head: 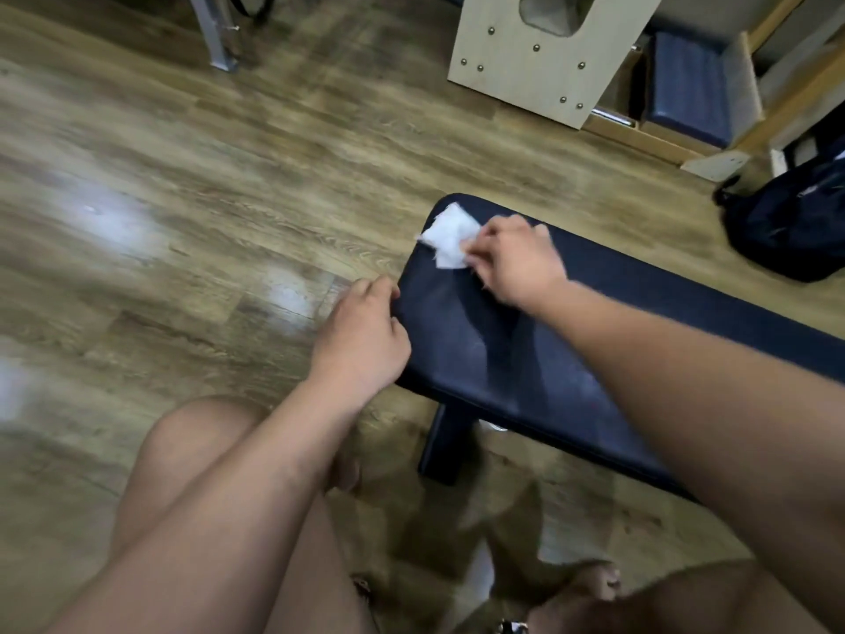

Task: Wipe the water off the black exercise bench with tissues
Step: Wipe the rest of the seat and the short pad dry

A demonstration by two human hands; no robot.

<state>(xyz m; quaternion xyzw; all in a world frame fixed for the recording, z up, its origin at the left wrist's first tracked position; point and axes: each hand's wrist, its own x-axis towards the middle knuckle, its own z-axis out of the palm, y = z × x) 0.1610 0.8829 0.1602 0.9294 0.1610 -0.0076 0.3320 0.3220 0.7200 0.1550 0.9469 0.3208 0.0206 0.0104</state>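
The white tissue point(447, 237), crumpled and folded over itself, is lying on the far corner of the black padded worktop point(480, 350), whose surface is showing pale, smeared streaks. The right hand point(512, 263) is pinching the tissue's near edge with its fingers point(475, 250), holding it against the pad. The left hand point(361, 340) is sitting at the worktop's left edge, fingers loosely curled; whether they are gripping it cannot be told.

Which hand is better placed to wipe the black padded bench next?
The right hand: it pinches the white crumpled tissue on the black padded bench. The left hand has no tissue.
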